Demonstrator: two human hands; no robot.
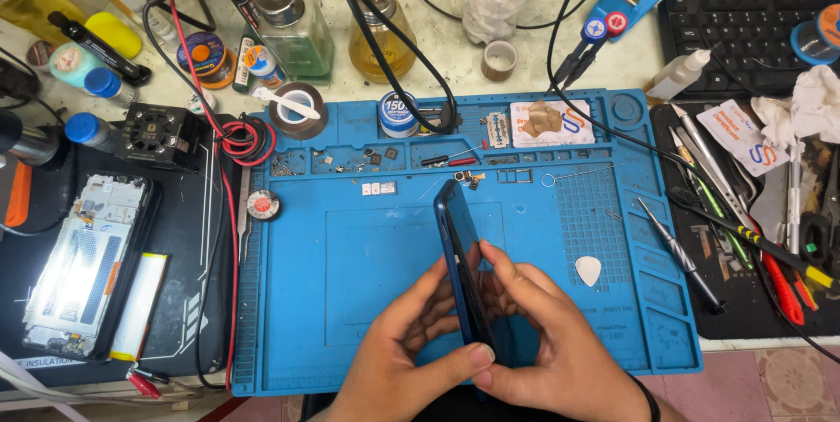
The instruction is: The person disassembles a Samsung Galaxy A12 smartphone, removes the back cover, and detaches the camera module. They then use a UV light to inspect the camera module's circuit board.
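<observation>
A dark blue phone (461, 256) stands on edge above the near part of a blue repair mat (350, 256), clasped between the left hand (402, 348) and right hand (542, 334), fingers curled around both sides; a white pick (589, 270) lies just right.

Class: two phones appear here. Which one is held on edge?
The blue phone, gripped upright between both hands above the blue mat; the opened phone lies flat at left.

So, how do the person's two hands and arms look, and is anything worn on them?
Both hands are bare: no gloves, no rings to see. The left hand has short, plain nails, and no sleeve shows on its forearm. The right hand has a thin black band around the wrist. No sleeve shows there either.
</observation>
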